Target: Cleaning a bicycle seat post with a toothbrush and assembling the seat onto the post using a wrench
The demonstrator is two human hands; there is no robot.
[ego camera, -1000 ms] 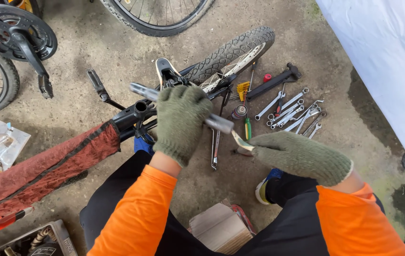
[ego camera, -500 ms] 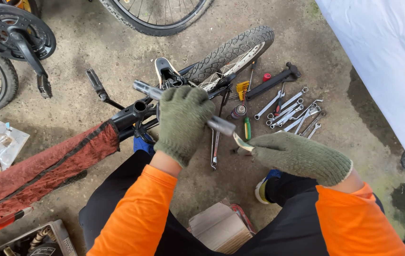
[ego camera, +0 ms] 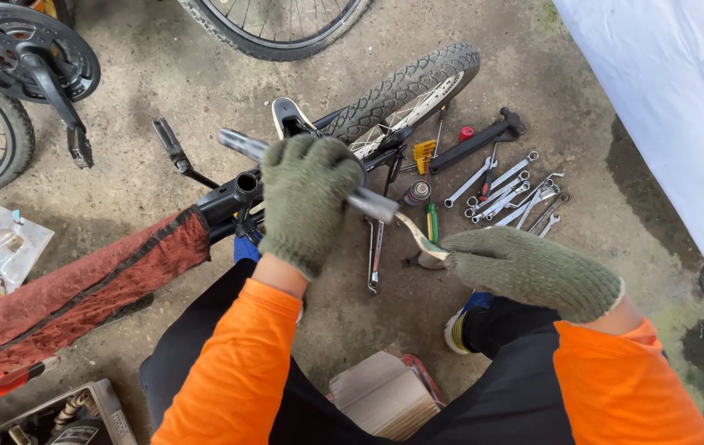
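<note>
My left hand (ego camera: pixel 306 194), in a green knit glove, is closed around a grey metal tube (ego camera: pixel 240 144) held across the black bicycle frame (ego camera: pixel 228 196). My right hand (ego camera: pixel 525 268), gloved the same way, grips a thin pale tool (ego camera: pixel 416 235) whose tip meets the tube's lower right end. The tube sticks out beyond the left glove on both sides. A small bicycle wheel (ego camera: pixel 409 86) with a knobbly tyre lies just behind my hands.
Several spanners (ego camera: pixel 508 194) and a black hammer (ego camera: pixel 475 142) lie on the concrete to the right. A red cloth (ego camera: pixel 80 284) wraps the frame at left. A crankset (ego camera: pixel 26 53) sits top left, a white sheet (ego camera: pixel 665 91) at right, a cardboard box (ego camera: pixel 381 395) below.
Both hands and the tube hold nearly the same place; the view has shifted only slightly.
</note>
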